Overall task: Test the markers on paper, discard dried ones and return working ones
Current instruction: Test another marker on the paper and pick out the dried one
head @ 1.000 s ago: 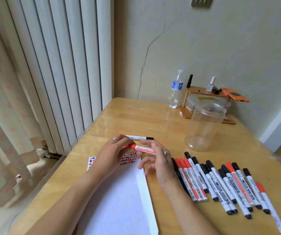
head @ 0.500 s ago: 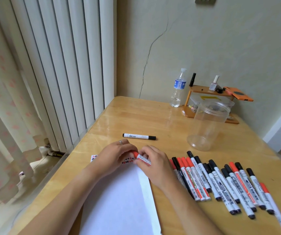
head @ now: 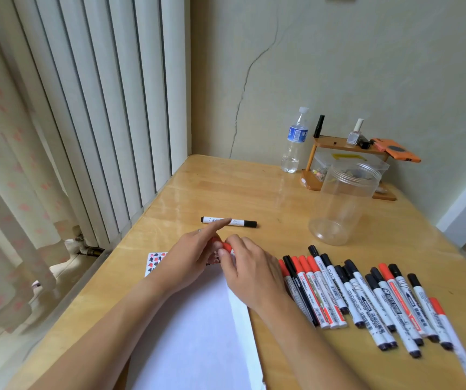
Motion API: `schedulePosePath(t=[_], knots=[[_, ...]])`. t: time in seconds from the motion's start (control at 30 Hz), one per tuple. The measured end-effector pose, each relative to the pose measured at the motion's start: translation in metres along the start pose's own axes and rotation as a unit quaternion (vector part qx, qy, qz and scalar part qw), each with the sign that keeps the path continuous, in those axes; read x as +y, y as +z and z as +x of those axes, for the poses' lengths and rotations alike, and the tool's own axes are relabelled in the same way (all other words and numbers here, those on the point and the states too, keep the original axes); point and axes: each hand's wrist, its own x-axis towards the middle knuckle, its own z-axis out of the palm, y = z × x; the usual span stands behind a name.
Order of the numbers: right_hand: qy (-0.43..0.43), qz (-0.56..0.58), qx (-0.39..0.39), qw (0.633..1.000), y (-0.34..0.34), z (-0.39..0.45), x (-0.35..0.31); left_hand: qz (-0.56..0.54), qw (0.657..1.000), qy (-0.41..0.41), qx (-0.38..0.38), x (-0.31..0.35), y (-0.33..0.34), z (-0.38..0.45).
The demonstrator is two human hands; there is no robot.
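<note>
Both hands meet over the far end of the white paper (head: 198,327), which lies on the near part of the wooden desk (head: 226,192). The left hand (head: 189,260) and the right hand (head: 248,271) both have fingertips curled round a red-capped marker (head: 227,247), of which only the red cap shows between them; the left forefinger sticks out straight toward the far side. Whether the cap is on or partly off cannot be told. Just beyond the hands, a black-capped marker (head: 229,222) lies alone on the desk, lengthwise left to right. To the right of the paper, a row of red and black markers (head: 366,302) lies side by side, caps pointing far. Farther right and beyond the row stands an open clear plastic jar (head: 344,204). A card printed with red and black suit symbols (head: 154,261) peeks out from under the paper's far left corner. At the far edge stand a water bottle (head: 295,142) and a small wooden shelf (head: 347,147).
</note>
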Motion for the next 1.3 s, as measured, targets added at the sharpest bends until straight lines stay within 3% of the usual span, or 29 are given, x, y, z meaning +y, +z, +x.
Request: schedulePosePath(t=[0.13, 0.33, 0.47, 0.7, 0.93, 1.13, 1.3], knots=[[0.049, -0.032, -0.007, 0.998, -0.003, 0.000, 0.002, -0.051, 0.999, -0.018, -0.008, 0.005, -0.004, -0.003], [0.138, -0.066, -0.018, 0.988, -0.007, 0.004, -0.009, 0.094, 0.990, -0.077, 0.074, -0.017, -0.002, -0.001], [0.166, -0.078, -0.037, 0.982, -0.012, 0.003, -0.015, 0.157, 0.985, -0.072, 0.026, -0.026, -0.001, -0.005], [0.219, -0.052, -0.050, 0.973, -0.011, 0.004, -0.021, 0.186, 0.979, -0.078, 0.024, -0.030, 0.005, -0.004], [0.205, -0.037, 0.004, 0.978, -0.008, 0.001, -0.014, 0.197, 0.975, -0.097, -0.027, -0.027, 0.001, -0.005], [0.228, -0.111, 0.020, 0.967, -0.013, -0.004, -0.013, 0.175, 0.970, -0.110, -0.127, -0.020, -0.018, -0.002], [0.274, -0.168, -0.020, 0.947, -0.011, -0.001, 0.000, 0.228, 0.951, -0.136, -0.162, -0.014, -0.025, -0.001]])
